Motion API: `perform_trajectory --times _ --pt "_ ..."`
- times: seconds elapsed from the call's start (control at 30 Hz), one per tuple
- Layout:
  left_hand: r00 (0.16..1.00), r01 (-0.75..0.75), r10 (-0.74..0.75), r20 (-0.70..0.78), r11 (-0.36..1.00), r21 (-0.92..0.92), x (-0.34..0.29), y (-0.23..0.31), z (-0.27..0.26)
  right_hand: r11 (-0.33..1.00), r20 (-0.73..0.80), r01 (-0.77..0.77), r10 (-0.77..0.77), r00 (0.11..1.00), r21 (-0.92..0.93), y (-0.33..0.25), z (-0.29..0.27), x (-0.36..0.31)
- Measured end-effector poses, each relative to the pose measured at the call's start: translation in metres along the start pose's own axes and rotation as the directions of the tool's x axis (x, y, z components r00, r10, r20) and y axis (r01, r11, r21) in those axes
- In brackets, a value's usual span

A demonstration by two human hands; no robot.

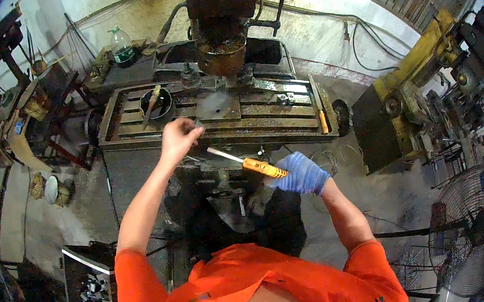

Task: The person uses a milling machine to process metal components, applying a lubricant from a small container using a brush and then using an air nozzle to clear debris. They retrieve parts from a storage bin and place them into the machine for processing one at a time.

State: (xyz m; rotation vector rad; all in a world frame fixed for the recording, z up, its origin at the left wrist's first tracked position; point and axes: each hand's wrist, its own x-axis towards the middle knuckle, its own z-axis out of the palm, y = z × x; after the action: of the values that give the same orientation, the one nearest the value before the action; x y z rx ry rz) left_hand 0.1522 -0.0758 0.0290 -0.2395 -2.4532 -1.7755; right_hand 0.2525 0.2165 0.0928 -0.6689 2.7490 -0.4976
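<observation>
My left hand [178, 138] is bare, with its fingers pinched at the front edge of the milling machine table [129, 129], close to a grey metal plate [218, 106] lying on the table under the spindle head [222, 56]. What the fingers pinch is too small to tell. My right hand [300, 173] wears a blue glove and grips the yellow handle of a screwdriver [247, 163]. Its metal shaft points up and left toward my left hand. Both sleeves are orange.
A small black pot with a brush [156, 103] stands on the table's left part. A green-labelled bottle [122, 46] stands behind. A yellow machine [407, 105] is at right, a floor fan [478, 230] at lower right, and a box of metal parts [92, 293] at lower left.
</observation>
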Motion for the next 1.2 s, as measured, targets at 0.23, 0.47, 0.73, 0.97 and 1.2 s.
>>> perform_trajectory --times 0.23,0.47,0.73,0.97,1.2 --pt "0.951 -0.230 0.307 -0.034 0.777 0.585 0.100 -0.028 0.045 0.844 -0.233 -0.051 0.205 0.951 0.534 0.016 -0.031 0.003" --pt "0.947 -0.241 0.317 0.051 0.600 0.763 0.106 -0.016 0.057 0.785 -0.323 0.024 0.227 0.919 0.619 0.103 0.064 0.076" --pt "0.935 -0.287 0.349 0.068 0.630 0.721 0.123 -0.030 0.066 0.784 -0.349 -0.370 0.572 0.742 0.497 0.095 0.104 0.066" --pt "0.949 -0.130 0.297 -0.104 0.670 0.731 0.136 -0.037 0.086 0.698 -0.404 -0.200 0.597 0.694 0.688 0.107 0.063 0.012" --pt "0.975 0.049 0.119 -0.186 0.705 0.708 0.139 -0.026 0.075 0.999 -0.955 0.036 0.022 0.295 0.034 0.098 -0.172 -0.006"
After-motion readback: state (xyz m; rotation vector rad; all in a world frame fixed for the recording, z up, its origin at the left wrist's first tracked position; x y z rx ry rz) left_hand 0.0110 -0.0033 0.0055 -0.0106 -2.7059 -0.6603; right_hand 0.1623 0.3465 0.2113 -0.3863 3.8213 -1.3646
